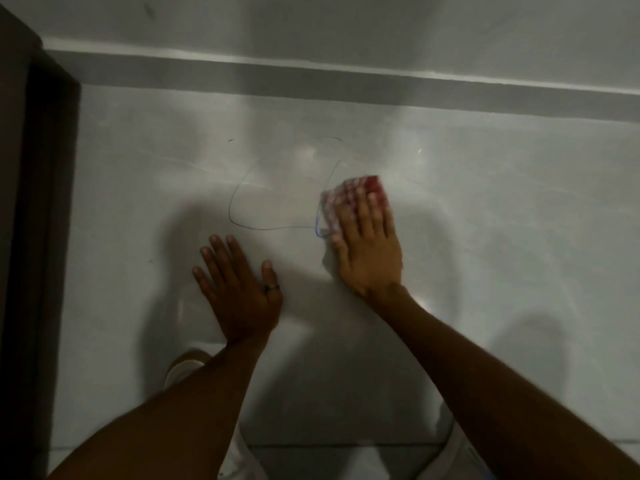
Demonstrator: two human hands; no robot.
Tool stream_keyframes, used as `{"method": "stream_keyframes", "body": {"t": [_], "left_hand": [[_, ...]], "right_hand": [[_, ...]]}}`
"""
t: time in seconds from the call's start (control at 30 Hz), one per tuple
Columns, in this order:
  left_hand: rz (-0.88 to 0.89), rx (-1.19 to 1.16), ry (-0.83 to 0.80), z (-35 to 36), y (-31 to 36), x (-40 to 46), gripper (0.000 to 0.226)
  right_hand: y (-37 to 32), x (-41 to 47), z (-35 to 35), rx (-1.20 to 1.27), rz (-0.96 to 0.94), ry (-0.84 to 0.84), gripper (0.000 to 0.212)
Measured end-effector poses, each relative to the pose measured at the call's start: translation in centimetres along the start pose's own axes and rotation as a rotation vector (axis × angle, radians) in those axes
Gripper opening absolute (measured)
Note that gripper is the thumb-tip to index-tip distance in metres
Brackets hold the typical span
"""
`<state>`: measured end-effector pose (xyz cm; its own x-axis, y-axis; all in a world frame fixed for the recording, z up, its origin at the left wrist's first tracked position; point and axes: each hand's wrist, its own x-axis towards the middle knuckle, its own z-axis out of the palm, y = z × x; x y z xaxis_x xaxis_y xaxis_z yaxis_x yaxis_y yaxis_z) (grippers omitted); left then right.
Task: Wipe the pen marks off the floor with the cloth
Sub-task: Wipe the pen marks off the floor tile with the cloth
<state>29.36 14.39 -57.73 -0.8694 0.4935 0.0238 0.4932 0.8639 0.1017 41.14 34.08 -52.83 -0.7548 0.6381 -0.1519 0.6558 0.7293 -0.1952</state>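
Observation:
A looping pen mark (pixel 239 216) runs across the pale glossy floor (pixel 502 237), thin and grey on the left and blue where it meets the cloth. My right hand (pixel 369 251) lies flat on a folded red-and-white checked cloth (pixel 349 199), pressing it onto the right end of the mark. The cloth shows beyond my fingertips and at my thumb side. Flat on the floor to the left of it, my left hand (pixel 239 289) has its fingers spread and holds nothing; it wears a dark ring.
A grey skirting board (pixel 346 81) runs along the wall just beyond the marks. A dark door frame (pixel 38 202) stands at the left edge. My knees in light clothing (pixel 183 368) rest on the floor below my arms.

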Motion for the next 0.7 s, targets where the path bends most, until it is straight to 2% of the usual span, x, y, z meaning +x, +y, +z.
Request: {"method": "stream_keyframes", "body": {"t": [0.07,0.1,0.2,0.23,0.3,0.33,0.4,0.43,0.53,0.57,0.63,0.67,0.7], "left_hand": [[0.006,-0.006,0.000,0.0,0.1,0.0,0.077],[0.004,-0.010,-0.001,0.0,0.1,0.0,0.077],[-0.004,-0.011,-0.008,-0.1,0.0,0.0,0.077],[-0.001,-0.013,-0.011,-0.1,0.0,0.0,0.077],[0.010,-0.011,-0.012,-0.2,0.2,0.0,0.076],[0.008,-0.011,-0.012,-0.3,0.3,0.1,0.076],[-0.002,-0.013,-0.017,-0.4,0.3,0.2,0.076],[-0.003,-0.013,-0.020,-0.5,0.3,0.1,0.076],[0.006,-0.010,-0.029,-0.6,0.3,0.1,0.076],[0.002,-0.011,-0.029,-0.7,0.3,0.1,0.076],[-0.006,-0.005,-0.030,-0.8,0.4,0.1,0.076],[-0.005,-0.001,-0.037,-0.8,0.4,0.1,0.076],[-0.001,0.003,-0.045,-0.7,0.4,0.0,0.076]], "right_hand": [[-0.5,-1.9,1.2,-0.038,-0.237,-0.041,0.065],[-0.4,-2.2,1.4,-0.038,-0.280,-0.037,0.064],[-2.2,-2.2,1.1,0.012,-0.025,-0.001,0.064],[-2.9,-2.3,1.3,0.011,-0.078,-0.014,0.064],[-3.0,-2.2,1.8,-0.017,-0.314,-0.035,0.064],[-2.6,-1.7,1.7,-0.012,-0.313,-0.027,0.063],[-3.1,-0.2,1.2,0.040,-0.062,0.015,0.064],[-3.9,0.3,1.0,0.044,-0.018,0.012,0.065],[-3.5,1.5,1.1,-0.023,-0.346,-0.005,0.064],[-2.7,2.4,0.8,-0.018,-0.322,0.016,0.064],[-2.6,4.8,-0.2,0.024,0.002,0.044,0.065],[-3.7,5.6,-0.6,0.029,0.057,0.026,0.066],[-5.0,6.0,-0.5,0.029,-0.041,-0.007,0.067]]}}
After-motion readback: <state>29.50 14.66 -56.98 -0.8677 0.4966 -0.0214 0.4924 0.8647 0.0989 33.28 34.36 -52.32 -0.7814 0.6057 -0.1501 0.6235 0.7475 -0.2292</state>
